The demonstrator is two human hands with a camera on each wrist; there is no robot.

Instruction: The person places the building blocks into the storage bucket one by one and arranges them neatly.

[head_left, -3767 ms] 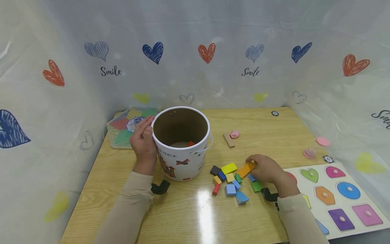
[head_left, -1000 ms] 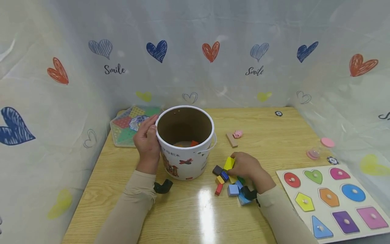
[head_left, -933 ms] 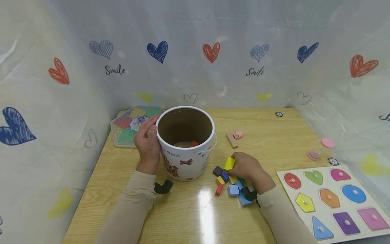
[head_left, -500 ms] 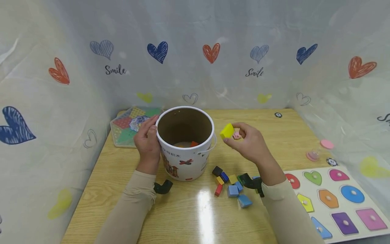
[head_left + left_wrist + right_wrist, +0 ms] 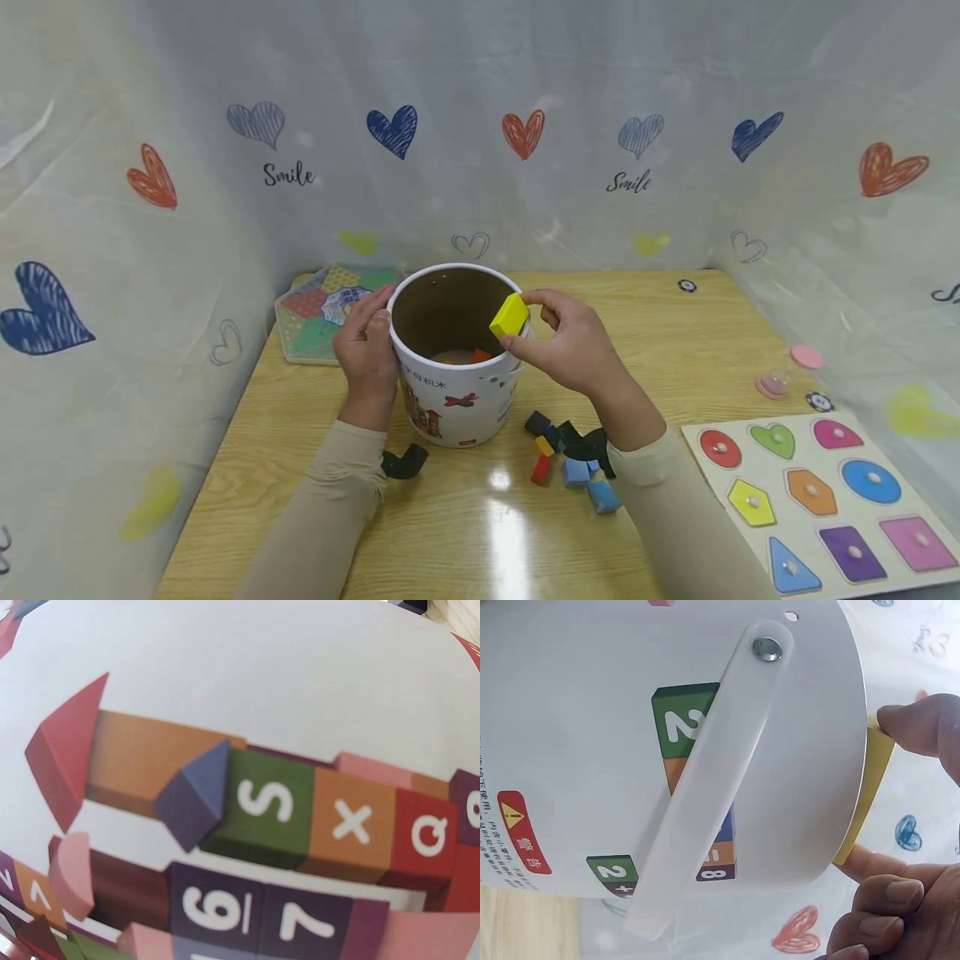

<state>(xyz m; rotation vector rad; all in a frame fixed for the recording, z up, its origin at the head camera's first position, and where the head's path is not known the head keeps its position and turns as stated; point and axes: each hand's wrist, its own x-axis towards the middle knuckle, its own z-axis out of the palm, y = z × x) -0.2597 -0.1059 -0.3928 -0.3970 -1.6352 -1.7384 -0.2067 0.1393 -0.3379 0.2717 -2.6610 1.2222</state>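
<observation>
A white bucket (image 5: 457, 404) with printed pictures of blocks stands upright on the table, a red-orange piece visible inside it. My left hand (image 5: 367, 346) rests against the bucket's left side, thumb near the rim. Between thumb and index finger, my right hand (image 5: 573, 337) pinches a yellow block (image 5: 510, 316) over the bucket's right rim. The right wrist view shows the yellow block (image 5: 868, 795) partly hidden behind the rim. In the left wrist view the bucket's printed wall (image 5: 225, 675) fills the picture. Loose blocks lie below my right wrist, among them a light blue block (image 5: 576, 472) and a red block (image 5: 541, 470).
A shape puzzle board (image 5: 825, 500) with knobbed pieces lies at the right. Behind it are a pink sand timer (image 5: 787, 372) and a round chip (image 5: 820, 402). A flat patterned box (image 5: 307, 321) sits behind my left hand. Curtains surround the table.
The orange block has left the pile on the table. My right hand took the yellow block from the pile, lifted it and carried it left to the bucket's rim. My left hand stays at the bucket.
</observation>
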